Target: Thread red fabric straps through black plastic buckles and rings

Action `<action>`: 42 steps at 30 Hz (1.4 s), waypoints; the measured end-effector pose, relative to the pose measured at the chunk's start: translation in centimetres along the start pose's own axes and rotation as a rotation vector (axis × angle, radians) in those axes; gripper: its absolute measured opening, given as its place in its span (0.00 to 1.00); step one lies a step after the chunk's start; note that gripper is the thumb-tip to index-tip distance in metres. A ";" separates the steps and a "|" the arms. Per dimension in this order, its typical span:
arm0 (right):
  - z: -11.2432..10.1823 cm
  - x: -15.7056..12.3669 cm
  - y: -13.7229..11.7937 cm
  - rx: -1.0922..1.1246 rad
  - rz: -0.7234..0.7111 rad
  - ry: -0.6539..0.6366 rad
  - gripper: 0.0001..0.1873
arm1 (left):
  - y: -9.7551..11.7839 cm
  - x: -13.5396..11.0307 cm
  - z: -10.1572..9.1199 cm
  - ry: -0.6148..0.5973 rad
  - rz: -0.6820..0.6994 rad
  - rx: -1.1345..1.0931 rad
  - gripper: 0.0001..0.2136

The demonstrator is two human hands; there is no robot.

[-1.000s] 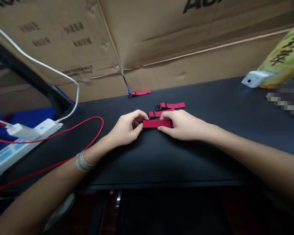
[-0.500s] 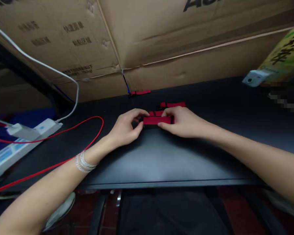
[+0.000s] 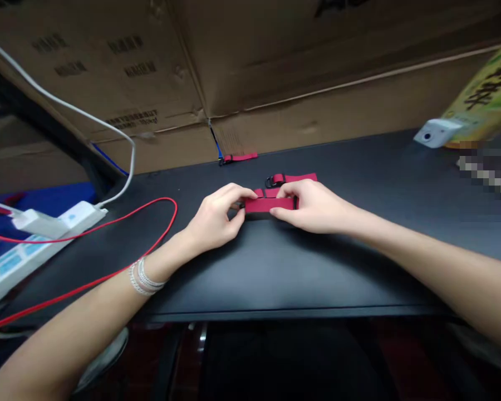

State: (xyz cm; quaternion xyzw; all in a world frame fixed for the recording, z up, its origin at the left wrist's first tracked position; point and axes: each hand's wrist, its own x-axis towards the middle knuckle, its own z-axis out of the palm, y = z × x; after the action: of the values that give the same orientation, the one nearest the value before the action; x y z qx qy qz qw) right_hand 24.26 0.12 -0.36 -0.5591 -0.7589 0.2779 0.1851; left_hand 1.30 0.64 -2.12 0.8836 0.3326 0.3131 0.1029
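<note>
A red webbing strap (image 3: 264, 205) with dark fittings at its ends lies between my two hands, low over the black tabletop (image 3: 250, 267). My left hand (image 3: 219, 216) is closed in a pinch at its left end, thumb and forefinger around a dark part that is mostly hidden. The thumb and fingers of my right hand (image 3: 311, 207) grip its right end. Just behind it shows another piece of red webbing (image 3: 270, 193), partly covered by the right fingers. Farther back rests a red strap with a black buckle (image 3: 296, 178).
A small red strap (image 3: 240, 157) lies near the cardboard (image 3: 267, 128) at the back. On the left are a white power strip (image 3: 37, 250), a red cable (image 3: 150, 203) and a white cable (image 3: 100, 120). A yellow package (image 3: 484, 100) and a white device (image 3: 436, 132) stand at right.
Both hands keep nearly the same place and hold on the strap. The picture's brightness differs, with the cardboard now darker.
</note>
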 end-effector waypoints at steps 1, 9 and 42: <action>0.0 0.0 0.0 -0.009 0.002 -0.003 0.09 | 0.0 0.0 0.0 0.000 0.007 0.008 0.15; 0.0 -0.1 -0.2 -0.026 0.016 -0.012 0.09 | 0.0 0.0 0.1 0.034 0.000 0.007 0.15; 0.0 -0.1 -0.1 -0.013 0.026 0.010 0.08 | -0.1 -0.2 0.1 -0.007 -0.037 -0.023 0.12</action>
State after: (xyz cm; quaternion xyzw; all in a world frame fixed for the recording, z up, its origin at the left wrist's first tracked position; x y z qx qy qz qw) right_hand 24.23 0.00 -0.31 -0.5715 -0.7524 0.2725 0.1819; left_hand 1.25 0.61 -2.33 0.8770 0.3450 0.3121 0.1202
